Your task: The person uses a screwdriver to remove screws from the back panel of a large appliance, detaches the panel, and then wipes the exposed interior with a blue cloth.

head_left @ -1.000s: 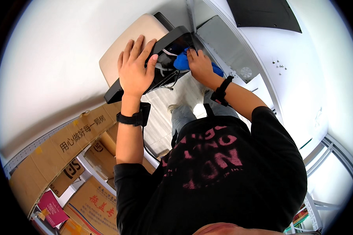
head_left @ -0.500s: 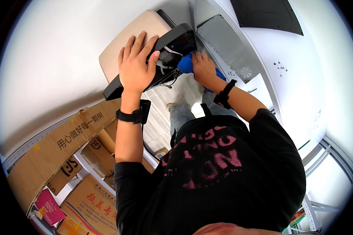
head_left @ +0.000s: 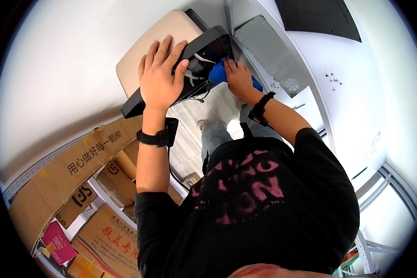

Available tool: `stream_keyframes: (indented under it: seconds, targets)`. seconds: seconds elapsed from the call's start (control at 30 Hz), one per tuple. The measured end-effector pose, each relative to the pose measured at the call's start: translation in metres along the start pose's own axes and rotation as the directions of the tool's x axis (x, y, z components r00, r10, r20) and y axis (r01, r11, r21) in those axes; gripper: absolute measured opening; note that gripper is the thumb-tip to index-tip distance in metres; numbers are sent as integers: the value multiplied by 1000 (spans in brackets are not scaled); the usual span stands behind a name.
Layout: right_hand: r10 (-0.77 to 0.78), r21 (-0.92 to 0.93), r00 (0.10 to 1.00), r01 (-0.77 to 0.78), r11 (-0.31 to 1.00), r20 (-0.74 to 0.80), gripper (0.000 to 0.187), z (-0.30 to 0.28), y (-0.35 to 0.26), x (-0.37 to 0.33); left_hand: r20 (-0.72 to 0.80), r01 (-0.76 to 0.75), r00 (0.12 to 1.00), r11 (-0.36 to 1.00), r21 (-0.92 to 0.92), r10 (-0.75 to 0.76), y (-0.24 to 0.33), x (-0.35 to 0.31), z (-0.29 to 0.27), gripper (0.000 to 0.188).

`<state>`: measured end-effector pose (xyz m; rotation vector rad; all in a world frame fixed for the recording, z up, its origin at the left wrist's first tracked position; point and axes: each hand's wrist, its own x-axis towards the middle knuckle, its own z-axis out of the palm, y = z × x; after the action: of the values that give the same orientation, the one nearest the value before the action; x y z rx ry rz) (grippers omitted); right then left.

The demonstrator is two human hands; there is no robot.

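A black housing (head_left: 201, 41) with a beige panel (head_left: 141, 55) stands tilted at the upper left, its open hollow showing loose wires (head_left: 194, 78). My left hand (head_left: 160, 83) lies on it with fingers stretched out, the tips on the beige panel and the palm over the black rim. At the right end of the hollow, my right hand (head_left: 240, 82) presses a blue cloth (head_left: 218, 73) against the inside, its fingers bunched on the fabric. Part of the cloth hangs out past that hand. Both wrists wear black straps.
Several small screws (head_left: 332, 81) lie on the white surface at right, below a black panel (head_left: 317, 21). Beyond my right hand is a grey metal plate (head_left: 271, 51) with a round vent. Cardboard boxes (head_left: 106, 241) fill a shelf at lower left.
My right hand has shifted slightly up and left with the blue cloth, and its wrist has turned a little. My left hand stays in place on the housing.
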<state>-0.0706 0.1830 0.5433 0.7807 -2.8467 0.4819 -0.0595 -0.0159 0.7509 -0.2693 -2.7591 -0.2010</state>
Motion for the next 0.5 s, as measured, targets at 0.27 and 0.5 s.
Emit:
stream_keyframes:
  seconds: [0.27, 0.5]
  targets:
    - [79, -101, 989, -67, 993, 127, 65, 17, -6, 5, 1, -8, 1000, 1000, 4, 8, -2, -2, 2, 35]
    - [94, 11, 991, -96, 995, 97, 65, 17, -1, 3, -4, -8, 1000, 1000, -5, 8, -1, -2, 1, 35]
